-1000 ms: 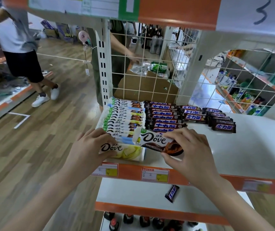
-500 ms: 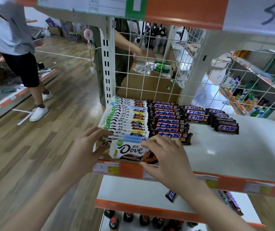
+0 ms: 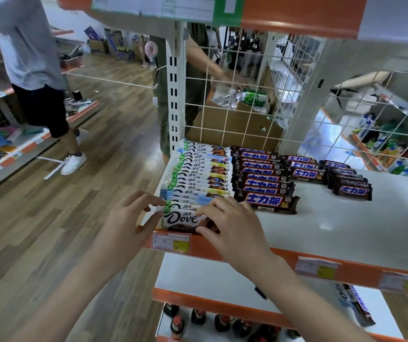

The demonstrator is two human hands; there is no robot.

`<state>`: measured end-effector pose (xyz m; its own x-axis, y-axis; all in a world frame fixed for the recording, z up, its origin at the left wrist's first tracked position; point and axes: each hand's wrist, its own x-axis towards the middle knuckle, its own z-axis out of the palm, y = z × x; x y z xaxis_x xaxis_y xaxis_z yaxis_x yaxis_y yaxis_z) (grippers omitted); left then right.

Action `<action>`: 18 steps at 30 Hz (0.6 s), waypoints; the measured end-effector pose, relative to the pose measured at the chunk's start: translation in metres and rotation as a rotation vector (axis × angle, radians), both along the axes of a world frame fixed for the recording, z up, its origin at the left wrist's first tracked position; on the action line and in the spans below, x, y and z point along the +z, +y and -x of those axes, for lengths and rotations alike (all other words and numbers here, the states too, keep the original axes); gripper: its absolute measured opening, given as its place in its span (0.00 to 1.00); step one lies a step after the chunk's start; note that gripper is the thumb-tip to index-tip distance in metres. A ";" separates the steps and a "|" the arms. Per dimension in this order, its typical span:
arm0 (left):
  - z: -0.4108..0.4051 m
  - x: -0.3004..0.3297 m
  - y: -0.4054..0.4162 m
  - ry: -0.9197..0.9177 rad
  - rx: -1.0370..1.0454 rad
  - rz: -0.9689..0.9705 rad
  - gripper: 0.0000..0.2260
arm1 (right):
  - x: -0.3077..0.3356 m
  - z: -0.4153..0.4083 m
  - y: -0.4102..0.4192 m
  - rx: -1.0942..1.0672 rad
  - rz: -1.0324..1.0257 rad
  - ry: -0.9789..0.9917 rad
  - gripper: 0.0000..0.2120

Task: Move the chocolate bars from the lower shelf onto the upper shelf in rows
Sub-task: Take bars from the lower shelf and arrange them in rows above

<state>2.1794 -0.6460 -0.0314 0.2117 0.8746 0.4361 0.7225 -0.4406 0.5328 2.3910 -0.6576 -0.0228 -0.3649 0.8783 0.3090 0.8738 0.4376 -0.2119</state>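
1. Two hands met on one bar at the front lip of the upper shelf [image 3: 321,230]. The left hand [image 3: 126,225] pinched the left end of the Dove bar [image 3: 180,218], thumb below and fingers above, while the right hand [image 3: 232,228] curled over its right half.
2. That bar lay with its long axis left to right, parallel to the shelf edge, directly under both hands. Neither hand looked nearer; it sat between them.
3. Its wrapper was white with dark script at the left and a brown chocolate picture at the right.
4. Just behind it ran the Dove row [image 3: 200,174], overlapping toward the wire back, so I judged the coming move a short push back against that row.
5. Further right sat the brown Snickers rows [image 3: 262,178].
6. On the lower shelf [image 3: 222,277], one more bar [image 3: 356,304] waited at the right.
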 end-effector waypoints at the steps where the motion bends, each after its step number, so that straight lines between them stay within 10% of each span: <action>1: -0.002 0.000 0.000 -0.002 0.002 0.003 0.07 | 0.001 -0.003 -0.002 -0.010 -0.007 0.009 0.10; 18: -0.152 0.014 -0.015 -0.007 -0.303 -0.012 0.08 | 0.011 -0.148 -0.071 -0.310 -0.188 -0.007 0.11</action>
<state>2.3310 -0.6612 -0.0177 0.4589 0.7669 0.4487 0.5535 -0.6418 0.5308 2.5389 -0.7282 -0.0115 -0.0928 0.8755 0.4742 0.9722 0.1826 -0.1468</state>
